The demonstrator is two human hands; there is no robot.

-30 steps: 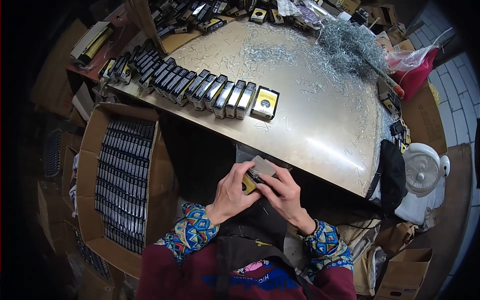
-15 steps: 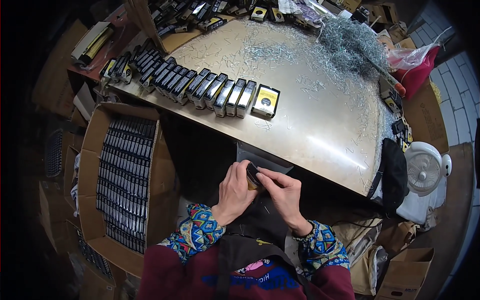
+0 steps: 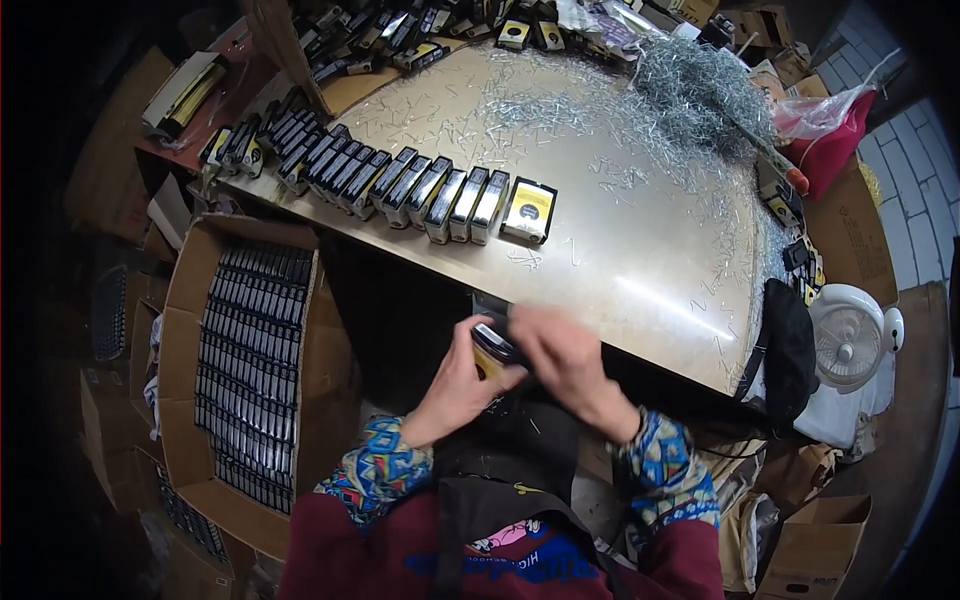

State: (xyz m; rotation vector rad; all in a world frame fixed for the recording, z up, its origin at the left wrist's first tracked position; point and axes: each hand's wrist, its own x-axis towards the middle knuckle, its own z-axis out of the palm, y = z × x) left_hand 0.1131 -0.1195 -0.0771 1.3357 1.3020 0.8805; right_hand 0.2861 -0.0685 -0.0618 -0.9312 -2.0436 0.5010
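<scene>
Below the table's front edge, my left hand [image 3: 455,388] is closed around a small black and yellow box [image 3: 490,350], its upper side tilted up and to the right. Just right of that box is my right hand [image 3: 562,352], smeared by motion, its fingers too blurred to read. Above my hands, a similar box [image 3: 529,210] with a yellow and white face lies on the table [image 3: 620,270]. To its left stands a curved row of such boxes [image 3: 440,200], upright and side by side. Small bent wires [image 3: 525,257] lie in front of it.
A heap of bent metal wires [image 3: 705,95] covers the table's far right, with more scattered around. At lower left, an open carton [image 3: 185,300] holds rows of packed boxes [image 3: 255,370]. A white fan [image 3: 845,335] stands at right. More boxes [image 3: 390,35] are piled behind.
My right hand has come off the box's top and shifted right, blurring. My left hand has tilted the box so that more of its yellow side shows.
</scene>
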